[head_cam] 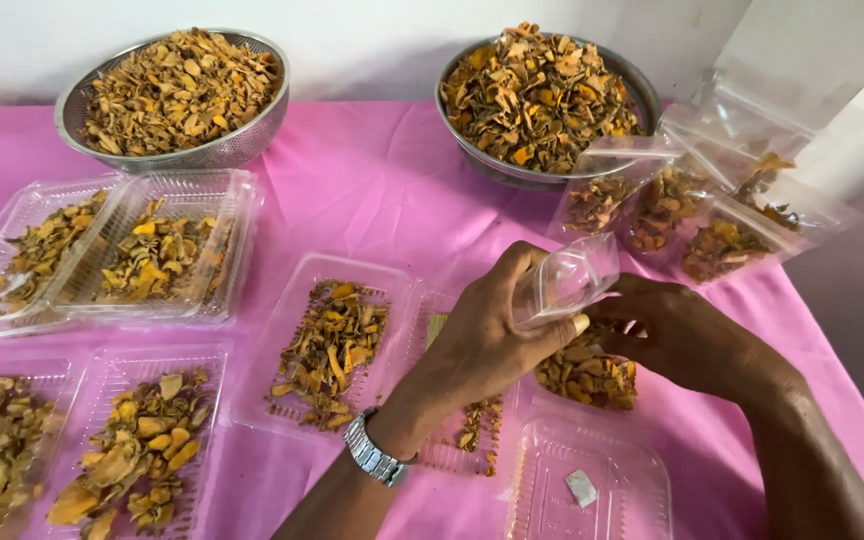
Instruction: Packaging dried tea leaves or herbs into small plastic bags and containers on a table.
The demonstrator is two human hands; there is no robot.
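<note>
Clear plastic bag (pixel 570 280) pinched open in left hand (pixel 497 335) above pink counter (pixel 372 190); right hand (pixel 677 335) curled beside it, fingers over tray of dried yellow-brown slices (pixel 587 375). Two metal bowls (pixel 252 135) heaped with slices; filled clear trays (pixel 327 350) and bags (pixel 722 245) around.

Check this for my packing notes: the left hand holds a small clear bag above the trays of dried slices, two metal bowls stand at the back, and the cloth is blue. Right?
Not quite: the cloth is pink, not blue, as the head view shows. The rest stands: the left hand holds a small clear bag above the trays of dried slices, and two metal bowls stand at the back.
</note>
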